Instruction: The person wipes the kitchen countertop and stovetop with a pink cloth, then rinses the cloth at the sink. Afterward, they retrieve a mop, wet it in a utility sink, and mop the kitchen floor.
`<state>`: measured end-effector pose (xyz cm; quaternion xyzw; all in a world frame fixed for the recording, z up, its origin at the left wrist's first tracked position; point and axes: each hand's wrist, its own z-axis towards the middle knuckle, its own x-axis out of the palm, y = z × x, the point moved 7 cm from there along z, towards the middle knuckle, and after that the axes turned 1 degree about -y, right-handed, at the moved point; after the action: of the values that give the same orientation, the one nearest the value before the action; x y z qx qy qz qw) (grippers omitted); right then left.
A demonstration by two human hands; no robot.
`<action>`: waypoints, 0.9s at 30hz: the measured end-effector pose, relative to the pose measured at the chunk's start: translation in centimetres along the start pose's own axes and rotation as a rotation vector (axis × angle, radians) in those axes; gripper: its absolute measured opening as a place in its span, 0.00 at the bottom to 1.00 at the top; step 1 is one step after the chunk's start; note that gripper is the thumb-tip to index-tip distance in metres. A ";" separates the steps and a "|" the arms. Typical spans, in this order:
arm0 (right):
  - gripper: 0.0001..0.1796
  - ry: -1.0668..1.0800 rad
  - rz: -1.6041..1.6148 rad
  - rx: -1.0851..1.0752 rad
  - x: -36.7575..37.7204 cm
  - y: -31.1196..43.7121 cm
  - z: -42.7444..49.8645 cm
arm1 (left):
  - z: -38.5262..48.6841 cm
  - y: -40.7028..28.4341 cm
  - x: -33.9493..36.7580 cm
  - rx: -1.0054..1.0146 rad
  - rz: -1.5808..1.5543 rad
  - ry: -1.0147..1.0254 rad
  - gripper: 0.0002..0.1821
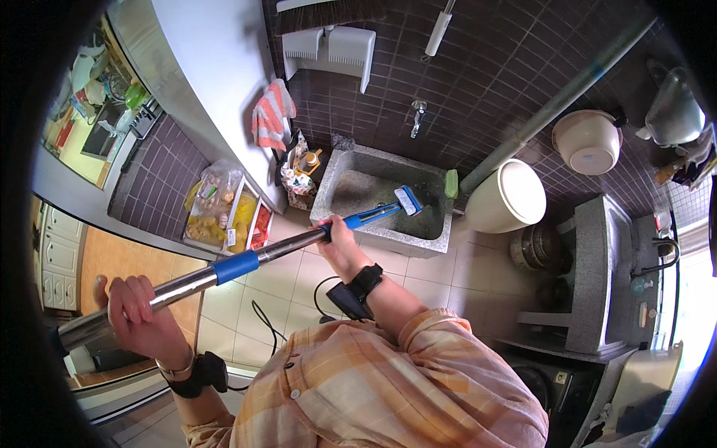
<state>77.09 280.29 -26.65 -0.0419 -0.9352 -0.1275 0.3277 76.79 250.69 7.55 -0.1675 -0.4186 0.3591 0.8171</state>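
Note:
A long-handled mop with a steel pole (185, 287) and blue fittings slants from the lower left up to a grey stone sink (386, 241). Near the pole's thicker end, my left hand (140, 322) is wrapped around the metal. My right hand (340, 249) grips the blue section farther along, close to the sink's front rim. The mop's small blue head (408, 200), with a pale pad facing up, hangs over the basin; whether it touches the stone is unclear. On the wall behind the sink is a metal tap (418, 117).
Left of the sink stand a patterned bag (299, 182) and white bins of bagged produce (224, 224). A lidded white bucket (507, 196) is on the right, beside a slanting pipe (515, 140). Black cables (263, 319) trail near my body. A striped towel (273, 115) hangs on the left.

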 end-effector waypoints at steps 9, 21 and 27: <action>0.07 0.038 0.055 0.071 3.2 -0.9 -7.5 | 0.0 0.3 2.7 0.048 0.084 0.016 0.14; 0.12 0.383 -0.121 0.130 9.0 -3.7 -13.5 | 2.3 2.4 3.5 0.018 0.073 -0.140 0.09; 0.09 0.376 -0.224 0.080 7.8 -2.1 -13.5 | 2.7 2.2 3.7 -0.166 -0.007 -0.006 0.02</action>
<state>78.74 274.62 -12.05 0.0997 -0.8607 -0.1316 0.4816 75.10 254.84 9.92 -0.2322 -0.4499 0.3207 0.8005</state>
